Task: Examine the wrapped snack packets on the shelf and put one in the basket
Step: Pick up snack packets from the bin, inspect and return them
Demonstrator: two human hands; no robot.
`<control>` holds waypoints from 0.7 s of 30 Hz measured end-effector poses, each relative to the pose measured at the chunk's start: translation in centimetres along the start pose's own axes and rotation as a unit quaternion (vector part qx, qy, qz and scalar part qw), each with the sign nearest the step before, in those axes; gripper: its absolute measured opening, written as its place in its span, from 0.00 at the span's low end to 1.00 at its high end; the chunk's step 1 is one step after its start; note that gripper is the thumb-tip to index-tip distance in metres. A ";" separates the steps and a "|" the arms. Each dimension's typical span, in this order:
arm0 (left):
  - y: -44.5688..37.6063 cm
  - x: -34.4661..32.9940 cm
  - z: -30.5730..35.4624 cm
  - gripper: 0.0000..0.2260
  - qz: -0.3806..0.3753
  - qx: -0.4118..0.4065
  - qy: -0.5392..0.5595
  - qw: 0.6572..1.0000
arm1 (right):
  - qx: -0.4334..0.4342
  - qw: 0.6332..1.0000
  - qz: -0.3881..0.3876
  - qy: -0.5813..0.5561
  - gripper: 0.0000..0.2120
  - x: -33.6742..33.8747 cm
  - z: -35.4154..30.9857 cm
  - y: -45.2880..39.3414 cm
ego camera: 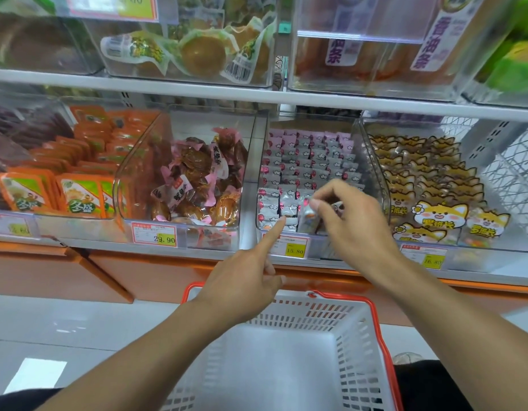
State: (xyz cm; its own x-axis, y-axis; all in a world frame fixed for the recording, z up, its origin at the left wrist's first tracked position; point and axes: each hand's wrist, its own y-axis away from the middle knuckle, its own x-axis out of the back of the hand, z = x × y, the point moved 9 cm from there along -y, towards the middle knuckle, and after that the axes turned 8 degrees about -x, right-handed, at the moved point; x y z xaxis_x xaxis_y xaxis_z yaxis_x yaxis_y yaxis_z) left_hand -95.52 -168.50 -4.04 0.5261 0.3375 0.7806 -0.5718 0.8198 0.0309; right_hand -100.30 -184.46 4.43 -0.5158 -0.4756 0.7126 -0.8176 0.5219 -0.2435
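A: What's the basket (339, 318) made of?

B: Perforated white plastic, fairly matt, with a glossy orange-red plastic rim. At twelve o'clock from it, the clear bin (372, 161) is hard transparent plastic, smooth and reflective.

A: And the packets inside?

B: The small snack packets (304, 161) are shiny pink and silver film. At nine o'clock from them, the brown snacks (197, 173) sit in crinkled clear glossy wrap, and further that way the orange packets (79, 197) look like smooth printed film.

A: The price tags (154, 234)?

B: Paper behind clear plastic. The floor (49, 336) is polished and glossy.
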 end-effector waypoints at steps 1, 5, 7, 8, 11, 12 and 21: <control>0.1 0.0 0.0 0.45 -0.003 -0.002 0.003 1.000 | 0.000 0.998 0.029 -0.056 0.04 1.0 -0.3 0.0; 0.0 0.3 -0.1 0.44 0.002 -0.013 0.046 0.999 | 0.009 0.974 0.112 -0.195 0.03 4.2 -0.7 0.3; 0.0 0.4 0.0 0.42 0.027 -0.015 0.113 0.993 | -0.013 0.961 0.134 -0.243 0.04 5.0 0.1 0.4; 0.0 0.6 0.0 0.39 0.048 -0.011 0.176 0.983 | -0.038 0.954 0.136 -0.265 0.04 5.0 0.7 0.4; 0.1 1.8 0.1 0.25 0.126 0.012 0.361 0.924 | -0.165 0.901 0.082 -0.393 0.04 3.2 2.8 0.3; 0.2 2.4 0.1 0.19 0.150 0.016 0.395 0.906 | -0.205 0.874 0.058 -0.437 0.05 2.3 3.3 0.5; 1.0 4.4 -3.4 0.08 0.259 0.122 0.461 0.840 | -0.319 0.783 -0.092 -0.526 0.03 -2.0 3.7 1.7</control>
State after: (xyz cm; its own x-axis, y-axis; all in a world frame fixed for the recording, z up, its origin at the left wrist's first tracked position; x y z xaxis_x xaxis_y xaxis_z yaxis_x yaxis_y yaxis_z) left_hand -91.68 -164.59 -2.67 0.3654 0.9272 -0.0823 -0.9276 0.3701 0.0512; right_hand -101.62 -185.23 0.10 -0.6041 -0.7297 -0.3203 -0.7814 0.4634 0.4180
